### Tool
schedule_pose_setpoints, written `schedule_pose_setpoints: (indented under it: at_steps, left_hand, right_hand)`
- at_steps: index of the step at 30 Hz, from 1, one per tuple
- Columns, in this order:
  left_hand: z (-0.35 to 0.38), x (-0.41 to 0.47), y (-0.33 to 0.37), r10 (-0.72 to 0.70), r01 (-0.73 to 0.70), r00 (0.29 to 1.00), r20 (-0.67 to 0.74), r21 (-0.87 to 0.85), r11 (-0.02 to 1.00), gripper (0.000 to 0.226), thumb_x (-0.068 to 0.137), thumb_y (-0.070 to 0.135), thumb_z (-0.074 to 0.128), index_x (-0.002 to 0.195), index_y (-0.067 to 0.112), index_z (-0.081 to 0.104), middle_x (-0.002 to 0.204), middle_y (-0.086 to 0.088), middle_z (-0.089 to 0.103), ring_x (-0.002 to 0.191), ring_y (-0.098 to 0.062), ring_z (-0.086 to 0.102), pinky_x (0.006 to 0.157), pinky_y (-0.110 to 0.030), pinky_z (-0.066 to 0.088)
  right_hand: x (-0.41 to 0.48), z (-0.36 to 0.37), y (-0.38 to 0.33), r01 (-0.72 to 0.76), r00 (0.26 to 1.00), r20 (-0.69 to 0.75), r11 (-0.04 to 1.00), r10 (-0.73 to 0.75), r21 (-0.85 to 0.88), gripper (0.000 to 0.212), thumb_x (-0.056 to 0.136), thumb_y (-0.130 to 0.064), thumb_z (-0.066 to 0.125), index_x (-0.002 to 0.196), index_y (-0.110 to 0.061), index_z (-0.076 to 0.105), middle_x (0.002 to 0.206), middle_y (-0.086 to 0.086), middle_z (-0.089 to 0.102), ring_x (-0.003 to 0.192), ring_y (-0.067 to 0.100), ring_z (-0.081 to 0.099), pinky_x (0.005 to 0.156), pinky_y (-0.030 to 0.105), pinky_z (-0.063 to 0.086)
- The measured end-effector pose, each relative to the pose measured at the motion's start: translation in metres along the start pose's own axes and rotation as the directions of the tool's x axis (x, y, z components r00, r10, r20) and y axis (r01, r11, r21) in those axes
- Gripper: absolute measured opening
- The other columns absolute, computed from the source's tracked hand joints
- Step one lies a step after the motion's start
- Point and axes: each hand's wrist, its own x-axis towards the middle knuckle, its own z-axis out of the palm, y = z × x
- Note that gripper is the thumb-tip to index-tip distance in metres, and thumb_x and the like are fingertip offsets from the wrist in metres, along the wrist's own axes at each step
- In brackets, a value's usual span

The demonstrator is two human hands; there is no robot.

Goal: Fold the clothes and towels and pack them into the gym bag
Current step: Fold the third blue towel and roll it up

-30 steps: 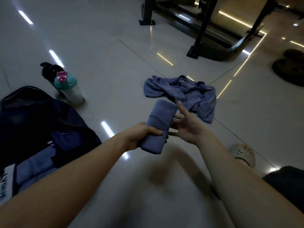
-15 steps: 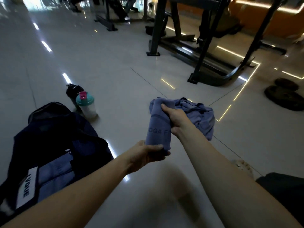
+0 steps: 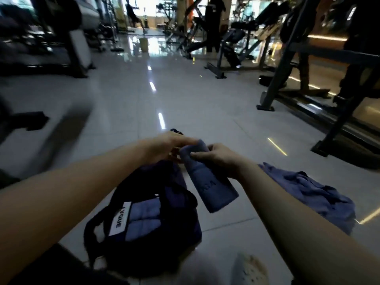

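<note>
A folded blue towel point(image 3: 209, 186) hangs in the air just right of the dark gym bag point(image 3: 174, 239). My right hand point(image 3: 218, 158) grips the towel's upper end. My left hand point(image 3: 172, 146) has straight fingers touching the towel's top edge from the left. The bag lies open on the floor below my arms, with folded blue cloth point(image 3: 144, 220) inside and a white label on its side. A crumpled blue garment point(image 3: 312, 194) lies on the floor to the right.
Gym machine frames point(image 3: 292, 79) stand at the right and back. A treadmill point(image 3: 67, 48) is at the far left. A sandalled foot point(image 3: 250, 270) shows at the bottom. Glossy tile floor point(image 3: 144, 103) stretches ahead.
The view has swung left and up. The towel has moved from over the crumpled garment to beside the bag. My left hand has left the towel's lower end and now touches its top.
</note>
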Motion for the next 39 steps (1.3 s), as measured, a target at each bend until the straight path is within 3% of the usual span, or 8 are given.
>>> schedule_pose_setpoints:
  at_steps: [4,9,12,16,24,27,32,39]
  left_hand:
    - [-0.045,-0.003,-0.009,-0.055,0.055,0.998,-0.008,0.121,0.991,0.035,0.089,0.019,0.074,0.111,-0.008,0.070,0.091,-0.016,0.065,0.079,-0.020,0.061,0.064,-0.024,0.049]
    - [-0.103,0.007,-0.035,-0.103,0.126,0.978,-0.181,0.121,0.985,0.028,0.087,0.018,0.078,0.105,-0.002,0.074,0.099,-0.017,0.068,0.093,-0.027,0.061,0.082,-0.040,0.047]
    - [-0.126,0.016,-0.069,-0.108,0.125,0.945,-0.309,0.038,0.991,0.025,0.089,0.016,0.075,0.107,-0.001,0.073,0.098,-0.013,0.070,0.093,-0.024,0.063,0.083,-0.039,0.049]
    - [-0.147,0.034,-0.115,-0.165,0.194,0.949,-0.267,0.084,0.977,0.012,0.093,0.018,0.072,0.101,0.009,0.071,0.092,-0.010,0.066,0.085,-0.020,0.059,0.074,-0.031,0.047]
    - [-0.166,0.056,-0.187,-0.198,0.253,0.952,-0.235,0.234,0.939,0.015,0.097,0.028,0.067,0.093,0.013,0.069,0.083,-0.004,0.068,0.073,-0.016,0.061,0.066,-0.025,0.051]
    - [-0.168,0.046,-0.217,-0.044,0.368,0.900,-0.433,0.704,0.607,0.043,0.088,0.066,0.061,0.082,0.024,0.056,0.082,0.003,0.065,0.078,-0.023,0.063,0.065,-0.033,0.044]
    - [-0.174,0.043,-0.266,-0.210,0.563,0.825,-0.525,0.726,0.395,0.067,0.069,0.075,0.072,0.107,0.023,0.051,0.105,0.001,0.065,0.096,-0.029,0.066,0.071,-0.034,0.048]
    - [-0.226,0.034,-0.275,-0.380,0.614,0.786,-0.488,0.544,0.571,0.031,0.085,0.039,0.078,0.076,0.014,0.062,0.063,-0.003,0.065,0.051,-0.018,0.061,0.045,-0.023,0.042]
  right_hand:
    - [0.042,0.033,-0.016,0.047,0.984,0.177,0.995,-0.030,-0.092,0.048,0.074,-0.035,0.087,0.101,-0.001,0.069,0.089,0.013,0.068,0.080,0.024,0.065,0.072,0.039,0.050]
    - [0.091,0.050,-0.022,0.046,0.951,0.308,0.981,0.015,-0.190,0.035,0.077,-0.033,0.087,0.097,-0.007,0.072,0.088,0.010,0.075,0.079,0.021,0.071,0.071,0.034,0.057]
    - [0.117,0.048,-0.011,-0.029,0.919,0.372,0.964,0.129,-0.263,0.036,0.081,-0.027,0.083,0.102,-0.001,0.071,0.092,0.014,0.075,0.082,0.024,0.072,0.081,0.037,0.058]
    - [0.153,0.046,0.001,-0.049,0.901,0.388,0.934,0.194,-0.353,0.029,0.086,-0.019,0.078,0.110,-0.005,0.070,0.103,0.017,0.075,0.097,0.028,0.074,0.095,0.047,0.057]
    - [0.200,0.079,0.045,0.196,0.933,0.358,0.802,0.024,-0.565,0.021,0.084,-0.021,0.078,0.099,-0.007,0.073,0.081,0.013,0.065,0.072,0.026,0.060,0.069,0.038,0.053]
    - [0.207,0.079,0.058,0.254,0.934,0.358,0.692,0.007,-0.675,0.014,0.084,-0.020,0.077,0.095,-0.011,0.074,0.078,0.012,0.064,0.070,0.014,0.054,0.067,0.036,0.050]
    - [0.212,0.083,0.076,0.289,0.920,0.392,0.686,-0.006,-0.667,0.009,0.084,-0.019,0.076,0.090,-0.013,0.072,0.080,0.014,0.067,0.067,0.011,0.052,0.065,0.034,0.049]
    - [0.212,0.138,0.088,0.422,0.851,0.515,0.720,-0.105,-0.551,0.004,0.086,-0.022,0.070,0.086,-0.020,0.065,0.079,0.002,0.066,0.071,0.011,0.059,0.070,0.039,0.051]
